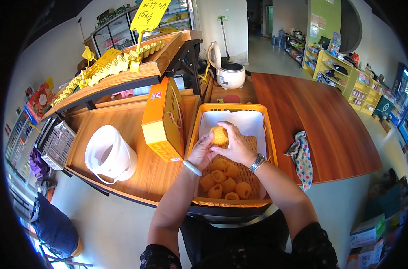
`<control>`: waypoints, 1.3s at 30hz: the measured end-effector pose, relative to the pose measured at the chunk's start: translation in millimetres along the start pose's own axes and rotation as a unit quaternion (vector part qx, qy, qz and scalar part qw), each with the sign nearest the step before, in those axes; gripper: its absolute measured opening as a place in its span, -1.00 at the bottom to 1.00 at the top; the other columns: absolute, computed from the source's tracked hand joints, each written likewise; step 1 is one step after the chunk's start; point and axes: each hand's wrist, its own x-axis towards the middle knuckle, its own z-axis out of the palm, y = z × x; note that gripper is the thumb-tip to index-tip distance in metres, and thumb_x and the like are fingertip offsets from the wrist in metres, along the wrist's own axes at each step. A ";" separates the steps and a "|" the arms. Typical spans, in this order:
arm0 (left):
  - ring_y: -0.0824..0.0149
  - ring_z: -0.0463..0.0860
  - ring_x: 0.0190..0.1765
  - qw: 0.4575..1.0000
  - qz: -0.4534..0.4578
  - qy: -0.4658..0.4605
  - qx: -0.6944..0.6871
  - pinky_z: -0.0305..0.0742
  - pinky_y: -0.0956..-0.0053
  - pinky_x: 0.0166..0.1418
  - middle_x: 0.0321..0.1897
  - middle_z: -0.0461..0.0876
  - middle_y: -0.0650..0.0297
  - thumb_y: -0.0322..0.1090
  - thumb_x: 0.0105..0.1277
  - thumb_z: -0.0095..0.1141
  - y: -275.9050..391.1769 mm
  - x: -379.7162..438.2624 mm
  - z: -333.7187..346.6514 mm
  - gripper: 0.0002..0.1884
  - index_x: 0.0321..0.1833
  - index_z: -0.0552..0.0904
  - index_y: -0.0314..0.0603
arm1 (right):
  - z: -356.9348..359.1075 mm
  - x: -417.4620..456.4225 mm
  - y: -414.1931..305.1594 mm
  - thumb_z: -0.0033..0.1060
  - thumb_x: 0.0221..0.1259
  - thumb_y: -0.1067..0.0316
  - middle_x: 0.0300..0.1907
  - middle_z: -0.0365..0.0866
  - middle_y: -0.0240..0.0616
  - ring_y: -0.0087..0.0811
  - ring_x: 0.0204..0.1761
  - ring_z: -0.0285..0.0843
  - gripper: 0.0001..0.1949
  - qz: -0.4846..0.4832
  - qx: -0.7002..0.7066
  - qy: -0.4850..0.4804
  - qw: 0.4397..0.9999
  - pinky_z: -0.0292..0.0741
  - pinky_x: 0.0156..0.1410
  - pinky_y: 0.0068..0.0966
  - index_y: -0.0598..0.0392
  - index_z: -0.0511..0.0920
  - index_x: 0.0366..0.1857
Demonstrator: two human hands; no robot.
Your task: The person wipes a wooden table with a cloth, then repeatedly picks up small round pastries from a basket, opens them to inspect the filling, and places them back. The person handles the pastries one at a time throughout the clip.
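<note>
Both hands hold one round item in an orange foam fruit net (219,136) above an orange plastic basket (271,148). My left hand (202,151), with a pale bangle at the wrist, grips it from the left and below. On its right side are the fingers of my right hand (237,144), which has a metal watch at the wrist. What is inside the net cannot be told. White paper (234,118) lines the basket. Several orange foam nets (224,181) lie in its near part, on a patterned orange-brown sheet (252,168).
Left of the basket stand an orange cardboard box (163,124) and a white plastic bucket (111,154) on a wooden tray. A spotted cloth (301,158) lies on the brown tabletop (325,127) at right. Behind are a rice cooker (231,74) and a tilted wooden shelf (147,69).
</note>
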 end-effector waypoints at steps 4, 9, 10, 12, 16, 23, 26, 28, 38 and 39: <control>0.37 0.63 0.14 0.997 0.016 -0.010 -0.077 0.57 0.41 0.26 0.13 0.63 0.27 -0.07 0.50 0.13 4.1 0.1 -5.8 -0.60 0.28 0.51 -0.06 | 1.6 3.2 -7.8 0.42 0.24 0.20 0.25 0.37 0.04 -0.08 0.22 0.54 -0.47 0.011 0.132 0.060 0.989 0.61 0.22 -0.27 0.11 0.33 0.17; 0.36 0.62 0.15 0.995 0.024 -0.002 -0.101 0.57 0.39 0.29 0.13 0.63 0.30 -0.12 0.51 0.12 -1.4 4.4 -16.7 -0.64 0.28 0.52 0.01 | -0.3 3.9 -7.7 0.16 0.46 0.27 0.13 0.51 -0.09 -0.22 0.13 0.64 -0.71 0.063 0.125 0.063 0.988 0.70 0.04 -0.39 0.13 0.39 0.09; 0.36 0.62 0.17 0.995 0.024 0.001 -0.096 0.59 0.38 0.28 0.13 0.63 0.31 -0.12 0.51 0.10 -1.3 5.5 -15.5 -0.64 0.29 0.50 0.01 | 4.3 2.3 -0.2 0.12 0.49 0.25 0.06 0.59 -0.14 -0.26 0.09 0.66 -0.71 0.093 0.134 0.075 0.984 0.68 0.01 -0.41 0.13 0.39 0.12; 0.37 0.65 0.12 0.996 0.024 0.004 -0.086 0.59 0.37 0.26 0.09 0.66 0.32 -0.13 0.53 0.07 -1.4 6.8 -13.1 -0.69 0.24 0.51 0.02 | 11.7 1.2 14.9 0.14 0.48 0.24 0.06 0.60 -0.13 -0.27 0.08 0.67 -0.70 0.131 0.199 0.083 0.968 0.66 0.01 -0.43 0.11 0.40 0.14; 0.37 0.69 0.05 0.996 0.026 0.030 -0.075 0.61 0.38 0.22 0.03 0.70 0.33 -0.14 0.55 0.03 -3.1 10.1 -16.5 -0.74 0.20 0.52 0.02 | 14.6 1.5 23.0 0.21 0.43 0.24 0.08 0.62 -0.12 -0.31 0.08 0.66 -0.64 0.159 0.281 0.041 0.946 0.64 0.05 -0.44 0.09 0.39 0.19; 0.39 0.66 0.08 0.991 -0.007 -0.018 -0.130 0.62 0.45 0.18 0.06 0.68 0.30 -0.04 0.54 0.05 5.4 3.6 -8.1 -0.65 0.24 0.52 -0.02 | 1.5 2.3 -3.0 0.23 0.40 0.34 0.14 0.57 -0.15 -0.29 0.09 0.64 -0.56 0.050 0.133 0.027 0.989 0.63 0.13 -0.39 0.05 0.39 0.31; 0.39 0.64 0.12 0.992 0.012 -0.015 -0.124 0.62 0.46 0.19 0.10 0.65 0.28 -0.03 0.52 0.07 4.7 2.3 -2.6 -0.61 0.26 0.51 -0.06 | 1.5 0.8 5.5 0.21 0.39 0.38 0.26 0.49 -0.09 -0.20 0.12 0.65 -0.57 0.007 0.065 0.022 0.998 0.63 0.17 -0.36 -0.03 0.44 0.32; 0.39 0.63 0.14 0.991 0.027 -0.012 -0.131 0.62 0.48 0.20 0.11 0.64 0.28 -0.05 0.52 0.08 4.9 1.2 1.4 -0.62 0.25 0.52 -0.07 | 2.3 -0.2 9.5 0.21 0.38 0.39 0.29 0.45 -0.07 -0.15 0.12 0.65 -0.60 -0.019 0.026 0.020 0.999 0.63 0.15 -0.34 -0.06 0.47 0.28; 0.30 0.67 0.12 0.986 0.054 0.019 -0.157 0.68 0.43 0.16 0.10 0.68 0.21 -0.14 0.53 0.08 -0.9 7.1 -15.1 -0.66 0.23 0.55 -0.11 | -3.7 0.5 -2.8 0.26 0.29 0.39 0.32 0.39 -0.10 -0.11 0.02 0.67 -0.87 -0.065 -0.031 -0.014 0.997 0.64 0.08 -0.28 0.04 0.56 -0.15; 0.30 0.68 0.11 0.986 0.054 0.020 -0.157 0.68 0.43 0.15 0.09 0.68 0.21 -0.13 0.52 0.08 -1.2 8.1 -13.9 -0.66 0.23 0.55 -0.11 | -3.9 0.5 -1.2 0.28 0.27 0.40 0.31 0.39 -0.09 -0.11 0.01 0.67 -0.87 -0.064 -0.029 -0.014 0.997 0.64 0.07 -0.29 0.04 0.56 -0.16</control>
